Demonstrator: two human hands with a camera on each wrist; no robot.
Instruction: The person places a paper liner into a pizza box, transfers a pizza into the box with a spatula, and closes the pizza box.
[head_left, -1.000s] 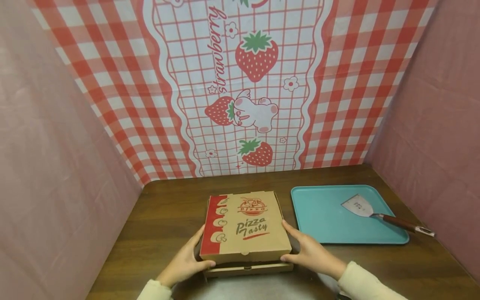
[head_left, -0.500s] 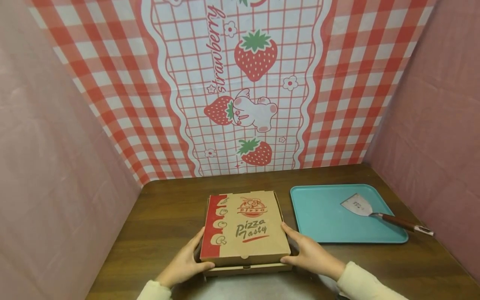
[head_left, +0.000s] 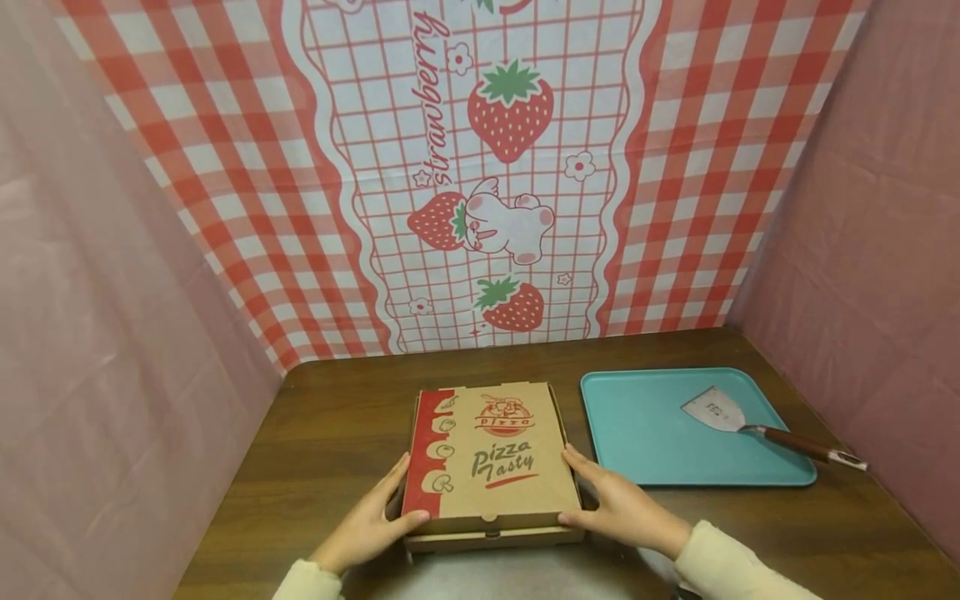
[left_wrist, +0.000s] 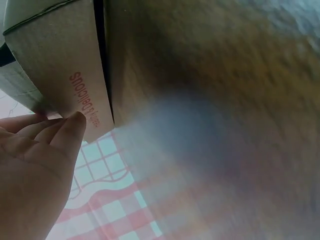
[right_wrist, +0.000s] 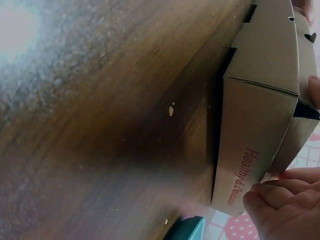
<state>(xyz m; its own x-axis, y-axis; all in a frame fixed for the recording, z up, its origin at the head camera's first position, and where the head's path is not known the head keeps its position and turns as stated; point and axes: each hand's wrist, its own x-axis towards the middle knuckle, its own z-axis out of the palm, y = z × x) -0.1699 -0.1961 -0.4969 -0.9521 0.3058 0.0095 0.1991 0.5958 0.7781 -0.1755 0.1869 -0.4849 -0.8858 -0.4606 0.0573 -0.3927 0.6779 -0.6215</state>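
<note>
A brown cardboard pizza box [head_left: 517,492] with a red strip and printed lettering lies before me, its lid down over the base and a narrow gap along the front. My left hand [head_left: 367,525] holds its left side, thumb at the front corner. On the opposite side, my right hand [head_left: 626,508] grips likewise, thumb on the front edge. Both wrist views show fingertips against the box sides [left_wrist: 55,60], near red print. In the right wrist view, a dark opening shows at the corner between lid and base. The inside is hidden.
A turquoise tray [head_left: 637,442] lies to the right, bearing a metal spatula [head_left: 716,410] whose wooden handle reaches over the tray's edge. Small crumbs [right_wrist: 171,110] dot the wooden table [head_left: 322,417]. Pink cloth hangs at both sides, and a strawberry-print cloth [head_left: 510,117] behind.
The lid's front edge has come down and the gap above the base has narrowed. My left thumb has risen slightly at the corner. The tray and spatula stay put.
</note>
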